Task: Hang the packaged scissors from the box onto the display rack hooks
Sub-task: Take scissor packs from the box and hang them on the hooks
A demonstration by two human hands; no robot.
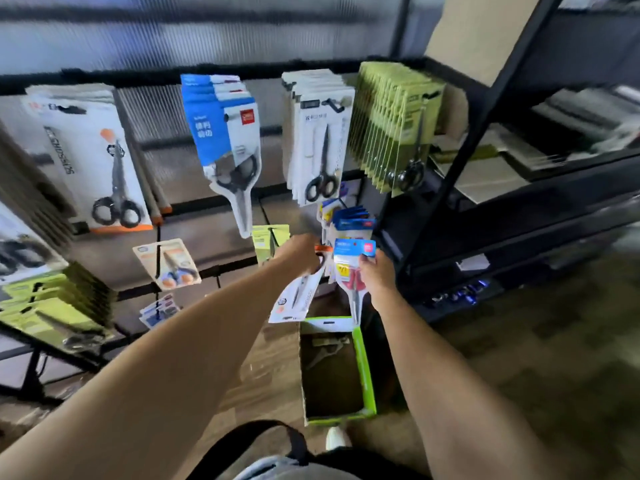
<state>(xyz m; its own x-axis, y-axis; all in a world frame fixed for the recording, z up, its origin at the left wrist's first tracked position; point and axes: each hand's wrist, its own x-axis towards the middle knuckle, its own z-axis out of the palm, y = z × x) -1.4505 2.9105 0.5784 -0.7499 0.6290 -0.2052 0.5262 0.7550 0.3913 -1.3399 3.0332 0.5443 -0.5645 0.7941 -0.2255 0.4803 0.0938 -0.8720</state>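
Note:
My left hand (302, 255) grips a white card pack of scissors (294, 299) that hangs down from it, tilted. My right hand (377, 277) holds a blue-topped pack of red-handled scissors (351, 268) upright, close below a row of like blue packs (351, 220) on a low hook of the display rack (221, 202). The green-edged cardboard box (363, 368) lies on the floor under both hands, with a pair of scissors dimly seen inside. The view is blurred.
Hooks above carry white, blue and lime-green scissor packs (394, 123). More packs hang at the left (100, 157). A black shelving unit (519, 168) stands at the right. My white shoe (336, 438) is beside the box's near end.

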